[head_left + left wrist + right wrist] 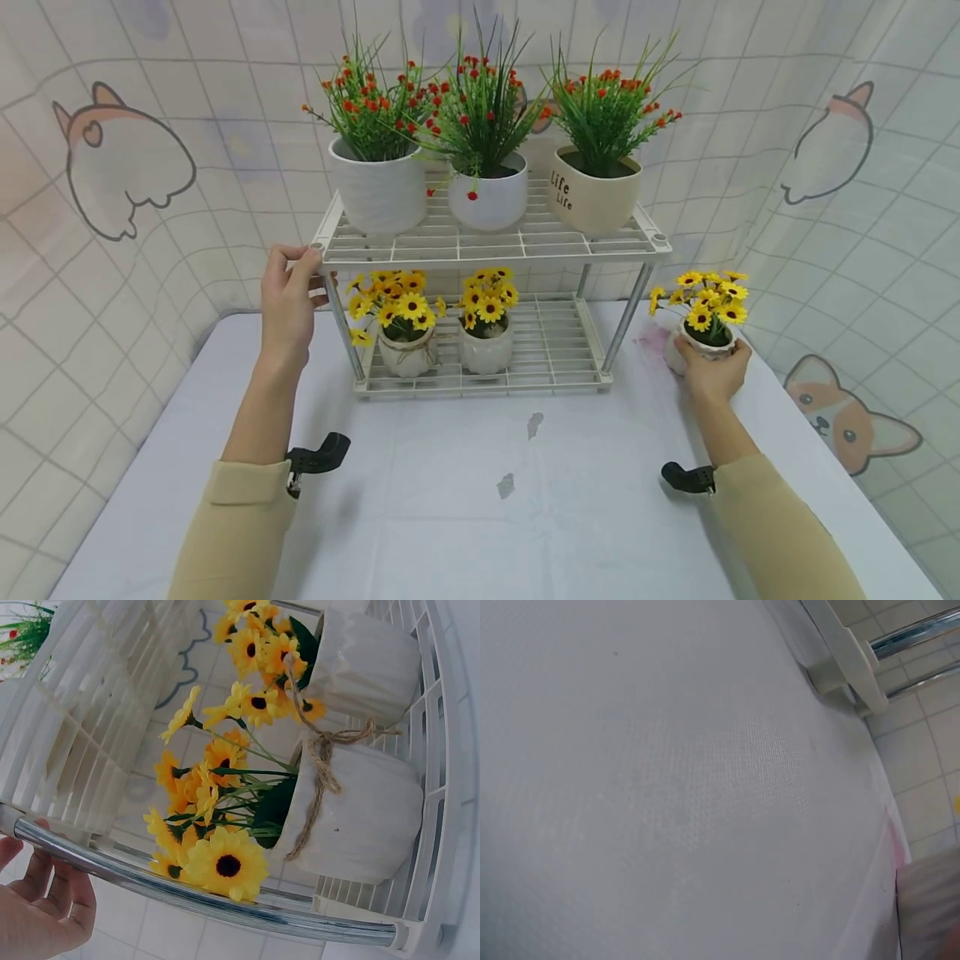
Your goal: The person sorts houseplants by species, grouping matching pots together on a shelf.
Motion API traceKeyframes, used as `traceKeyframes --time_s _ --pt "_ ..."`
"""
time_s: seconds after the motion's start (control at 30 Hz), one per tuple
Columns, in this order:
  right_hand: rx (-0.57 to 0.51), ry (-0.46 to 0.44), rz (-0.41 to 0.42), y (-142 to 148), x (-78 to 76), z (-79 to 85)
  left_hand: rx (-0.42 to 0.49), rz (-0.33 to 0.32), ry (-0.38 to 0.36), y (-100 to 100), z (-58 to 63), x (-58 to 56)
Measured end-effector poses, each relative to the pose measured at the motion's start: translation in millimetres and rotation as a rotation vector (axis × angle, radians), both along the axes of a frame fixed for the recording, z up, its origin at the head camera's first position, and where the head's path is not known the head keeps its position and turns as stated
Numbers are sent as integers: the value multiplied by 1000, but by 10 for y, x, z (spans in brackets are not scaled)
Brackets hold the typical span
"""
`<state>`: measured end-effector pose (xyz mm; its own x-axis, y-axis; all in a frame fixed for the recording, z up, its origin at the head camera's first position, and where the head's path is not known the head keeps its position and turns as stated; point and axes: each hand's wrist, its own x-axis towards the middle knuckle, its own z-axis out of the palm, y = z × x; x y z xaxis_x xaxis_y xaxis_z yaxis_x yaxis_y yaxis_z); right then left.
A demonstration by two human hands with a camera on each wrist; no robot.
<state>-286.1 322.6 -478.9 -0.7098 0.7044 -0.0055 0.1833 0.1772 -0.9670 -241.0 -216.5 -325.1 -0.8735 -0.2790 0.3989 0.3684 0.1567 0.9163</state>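
Observation:
My left hand (288, 304) grips the upper left front corner of a two-tier white shelf rack (480, 389); in the left wrist view its fingers (56, 889) bend behind the metal post (210, 889). Over on the right, my right hand (712, 371) holds a small white pot of yellow daisy-like flowers (708, 304) beside the rack. Only a bit of that pot (930, 900) enters the right wrist view. On the lower tier stand two more yellow-flowered pots, one with twine (407, 354) and one to its right (487, 350).
The upper tier carries three red-flowered grassy plants: a white textured pot (378, 192), a smaller white pot (489, 200) and a cream pot with lettering (596, 196). A white cloth covers the table (450, 500). A tile-patterned curtain (240, 167) hangs close behind and at both sides.

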Motion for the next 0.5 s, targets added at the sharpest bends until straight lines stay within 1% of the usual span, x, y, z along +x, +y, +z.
traceKeyframes --time_s 0.27,0.5 --pt "16 16 -9 -29 47 -19 -12 2 5 2 8 6" --pt "48 0 1 -61 138 -40 2 -2 1 -4 2 -5"
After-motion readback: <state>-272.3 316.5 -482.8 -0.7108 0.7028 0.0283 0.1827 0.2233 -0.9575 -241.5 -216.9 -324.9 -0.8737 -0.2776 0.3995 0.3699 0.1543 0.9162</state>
